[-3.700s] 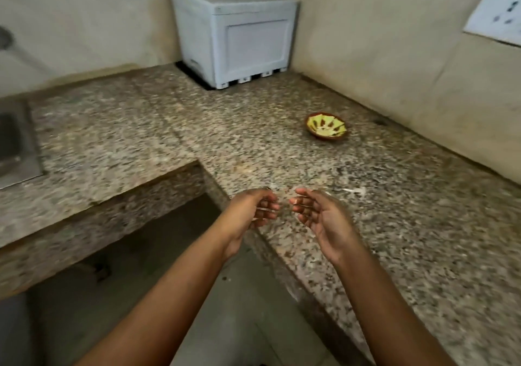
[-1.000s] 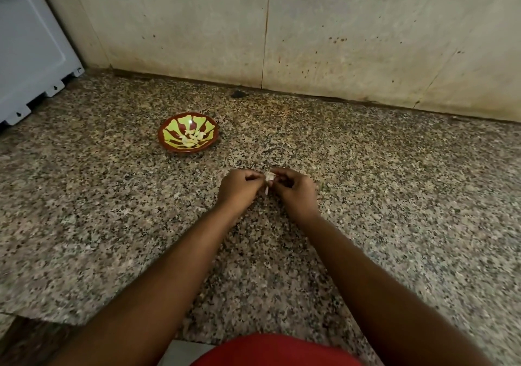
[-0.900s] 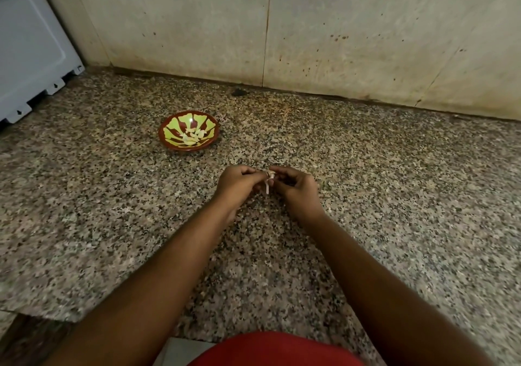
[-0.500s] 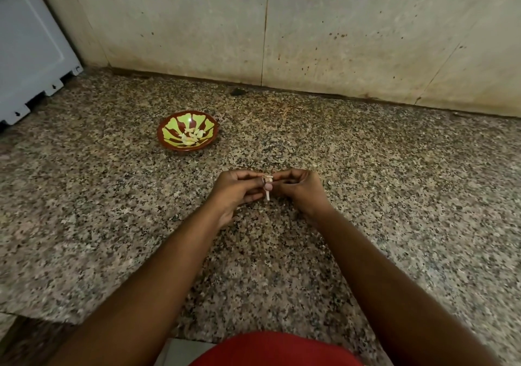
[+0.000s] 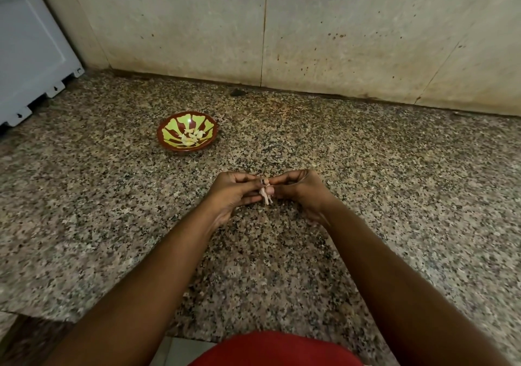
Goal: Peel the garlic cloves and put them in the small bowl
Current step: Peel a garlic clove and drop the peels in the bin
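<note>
Left hand: my left hand (image 5: 229, 193) is raised just over the counter, fingers curled inward, thumb and fingertips pinching one side of the clove.
Right hand: my right hand (image 5: 301, 192) faces it from the other side, fingers curled, its thumb and forefinger pinching the same clove; the fingertips of the two hands meet.
Clove: the small pale garlic clove (image 5: 265, 189) is clamped between both my hands, with a thin strip of papery pale skin (image 5: 266, 199) hanging below it. How much of it is already bare I cannot tell.
Bowl: the small round bowl, brown-red with yellow-green petal markings (image 5: 169, 128), stands on the counter beyond my left hand, apart from it and nearer the wall.
Bowl contents: a little heap of pale peeled garlic cloves (image 5: 191, 137) lies in its middle.
Counter: the speckled brown-and-grey granite countertop (image 5: 380, 190) runs under both my forearms.
Wall: beige stone wall panels (image 5: 338, 32), spotted with small dark marks, rise behind the counter.
Left edge: a white plastic box (image 5: 25, 55) stands on the counter at the far left.
Near edge: my red garment (image 5: 276, 350) shows at the bottom.
</note>
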